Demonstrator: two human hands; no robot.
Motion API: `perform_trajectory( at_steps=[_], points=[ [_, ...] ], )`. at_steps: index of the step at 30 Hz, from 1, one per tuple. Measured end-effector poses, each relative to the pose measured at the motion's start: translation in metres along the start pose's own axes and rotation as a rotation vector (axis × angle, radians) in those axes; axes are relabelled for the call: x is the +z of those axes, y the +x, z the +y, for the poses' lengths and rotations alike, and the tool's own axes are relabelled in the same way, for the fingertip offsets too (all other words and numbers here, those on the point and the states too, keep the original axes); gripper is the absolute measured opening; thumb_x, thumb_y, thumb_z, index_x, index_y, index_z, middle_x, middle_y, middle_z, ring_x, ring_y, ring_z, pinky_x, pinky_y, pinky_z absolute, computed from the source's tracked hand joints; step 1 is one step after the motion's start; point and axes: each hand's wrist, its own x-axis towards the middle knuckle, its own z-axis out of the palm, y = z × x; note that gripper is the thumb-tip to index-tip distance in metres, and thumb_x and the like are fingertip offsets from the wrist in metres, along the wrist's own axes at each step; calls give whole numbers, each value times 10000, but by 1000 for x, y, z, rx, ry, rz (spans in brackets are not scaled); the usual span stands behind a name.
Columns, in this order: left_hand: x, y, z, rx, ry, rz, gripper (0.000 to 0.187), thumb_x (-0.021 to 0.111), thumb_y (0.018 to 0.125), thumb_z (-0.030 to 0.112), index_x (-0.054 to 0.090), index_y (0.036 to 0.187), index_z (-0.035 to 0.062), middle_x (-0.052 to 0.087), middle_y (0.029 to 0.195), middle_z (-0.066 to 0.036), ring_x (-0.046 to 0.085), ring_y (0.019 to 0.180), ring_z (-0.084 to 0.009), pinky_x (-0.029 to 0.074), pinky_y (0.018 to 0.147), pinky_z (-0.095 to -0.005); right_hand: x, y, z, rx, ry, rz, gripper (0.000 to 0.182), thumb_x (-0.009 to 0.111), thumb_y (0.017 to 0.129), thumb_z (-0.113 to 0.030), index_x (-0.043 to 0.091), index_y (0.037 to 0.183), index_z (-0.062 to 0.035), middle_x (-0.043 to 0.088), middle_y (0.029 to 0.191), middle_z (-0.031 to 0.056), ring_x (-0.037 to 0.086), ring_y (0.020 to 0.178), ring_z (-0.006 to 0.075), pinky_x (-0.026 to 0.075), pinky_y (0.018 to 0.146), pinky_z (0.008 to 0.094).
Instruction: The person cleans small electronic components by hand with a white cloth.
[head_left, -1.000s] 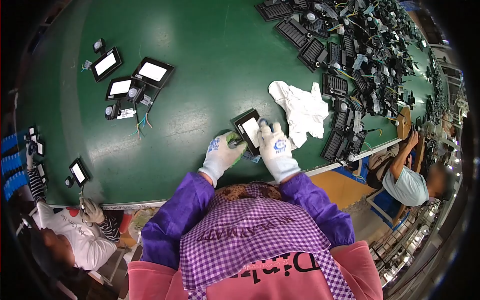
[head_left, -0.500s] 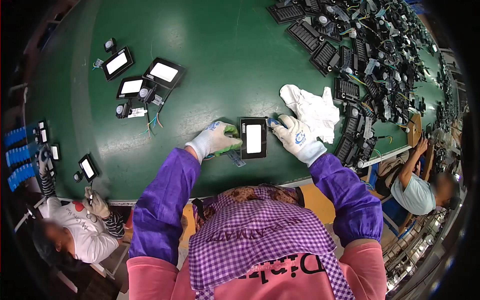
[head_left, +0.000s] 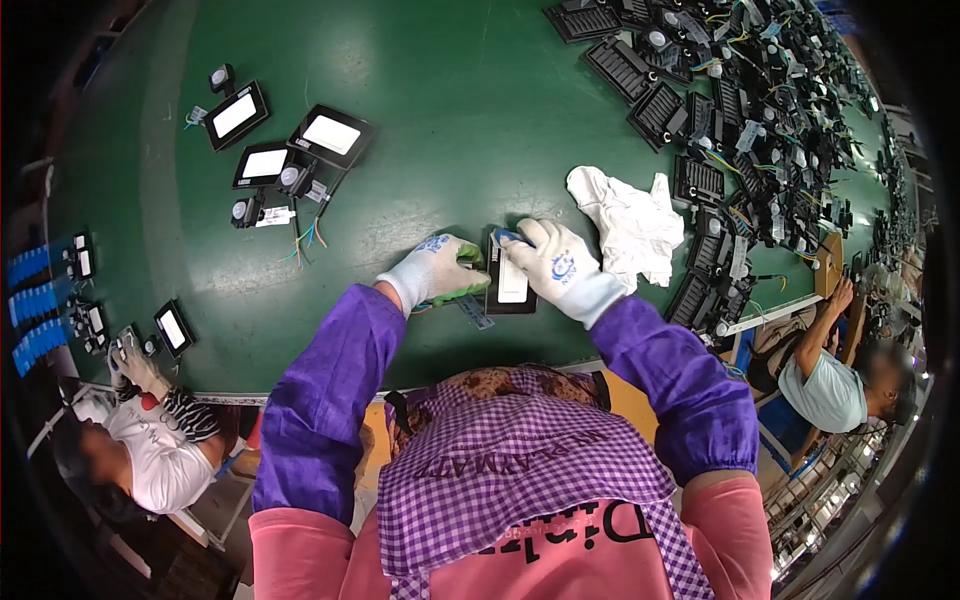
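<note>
A black LED floodlight (head_left: pixel 512 285) with a white panel lies face up in front of me on the green table. My left hand (head_left: pixel 440 270), in a white glove with green on the fingers, is closed at its left edge. Wires and a clear tag (head_left: pixel 478 312) stick out below that hand; what the fingers cover is hidden. My right hand (head_left: pixel 556 262), gloved in white, rests over the light's upper right part. Its fingertips are pressed together on the face with something blue (head_left: pixel 512 237) at them, too covered to name.
A crumpled white cloth (head_left: pixel 630 222) lies to the right. Beyond it, many floodlights (head_left: pixel 740 140) are heaped. Several more lights (head_left: pixel 332 134) lie at the upper left. One co-worker (head_left: pixel 150 450) sits at the left, another (head_left: pixel 830 385) at the right beside a cardboard piece (head_left: pixel 828 264).
My right hand has moved left from the floodlight's right edge onto its face, bringing the blue thing along. My left hand stays at the side. The left co-worker's hands have come together.
</note>
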Motion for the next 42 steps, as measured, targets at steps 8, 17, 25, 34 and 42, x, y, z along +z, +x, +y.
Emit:
perform_trajectory(
  at_steps=[8, 17, 25, 34, 42],
  points=[
    [2, -1, 0, 53, 28, 57, 449, 751, 799, 316, 664, 1118, 12, 711, 933, -134, 670, 769, -221, 537, 718, -339, -3, -7, -11, 150, 68, 39, 284, 562, 924, -248, 629, 1158, -102, 602, 1057, 154, 640, 951, 344, 535, 818, 440],
    [25, -14, 6, -118, -311, 78, 375, 732, 816, 301, 687, 1065, 23, 660, 750, -51, 615, 599, -142, 520, 515, -296, -58, -25, 34, 566, -227, 368, 368, 569, 941, -302, 585, 1257, -115, 593, 1185, 178, 619, 987, 349, 500, 834, 454],
    [57, -16, -7, 33, -515, 24, 542, 814, 798, 221, 563, 1211, -24, 639, 793, -44, 602, 653, -97, 487, 536, -262, -10, -41, 45, 637, -186, 204, 379, 587, 915, -271, 581, 1262, -119, 605, 1119, 155, 564, 1083, 350, 438, 994, 471],
    [74, -12, -4, 211, -275, 197, 464, 793, 773, 206, 608, 1137, -13, 652, 733, -62, 600, 588, -118, 479, 522, -281, 5, -32, -43, 498, 11, 304, 186, 591, 885, -210, 562, 1030, -97, 603, 870, 103, 623, 808, 283, 322, 924, 669],
    [74, -16, 3, 56, -365, 158, 583, 837, 719, 313, 623, 1152, -14, 705, 934, -111, 659, 850, -185, 530, 784, -349, -28, -4, -55, 414, 40, -46, 267, 505, 938, -312, 566, 1066, -86, 679, 960, 133, 669, 949, 314, 408, 950, 606]
  ],
)
